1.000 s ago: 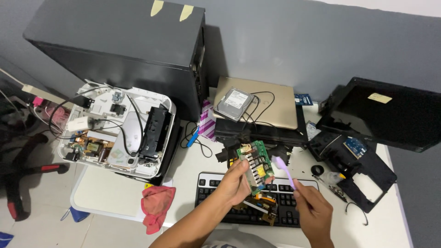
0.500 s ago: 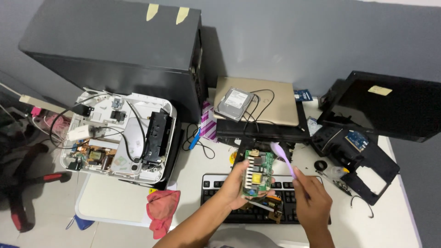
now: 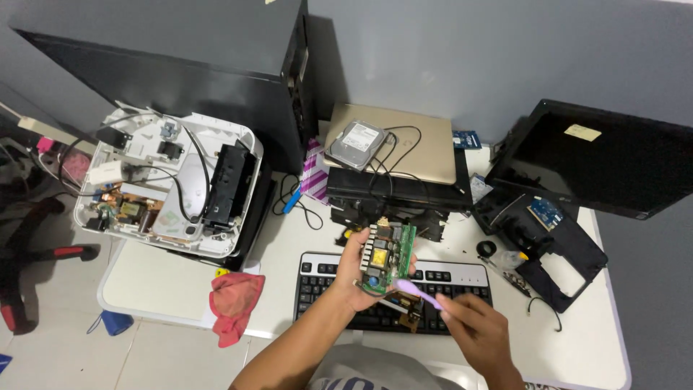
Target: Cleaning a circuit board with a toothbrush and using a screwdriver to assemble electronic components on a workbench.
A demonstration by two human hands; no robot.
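My left hand point(image 3: 351, 271) holds a green circuit board point(image 3: 388, 256) with yellow and grey parts upright above a black and silver keyboard point(image 3: 393, 289). My right hand point(image 3: 480, 336) grips a light purple brush point(image 3: 417, 292) whose tip touches the lower edge of the board. A second small brown board point(image 3: 408, 310) lies on the keyboard under the hands.
An opened white device point(image 3: 170, 188) with exposed wiring sits at the left beside a black computer tower point(image 3: 180, 72). A hard drive point(image 3: 357, 141) rests on a tan laptop point(image 3: 419, 144). A red cloth point(image 3: 234, 303) lies at the desk edge. Black monitor parts point(image 3: 577, 166) lie at right.
The camera tilted and the view shifted. My right hand lowered the purple brush from above the board down to its lower edge. My left hand kept hold of the board.
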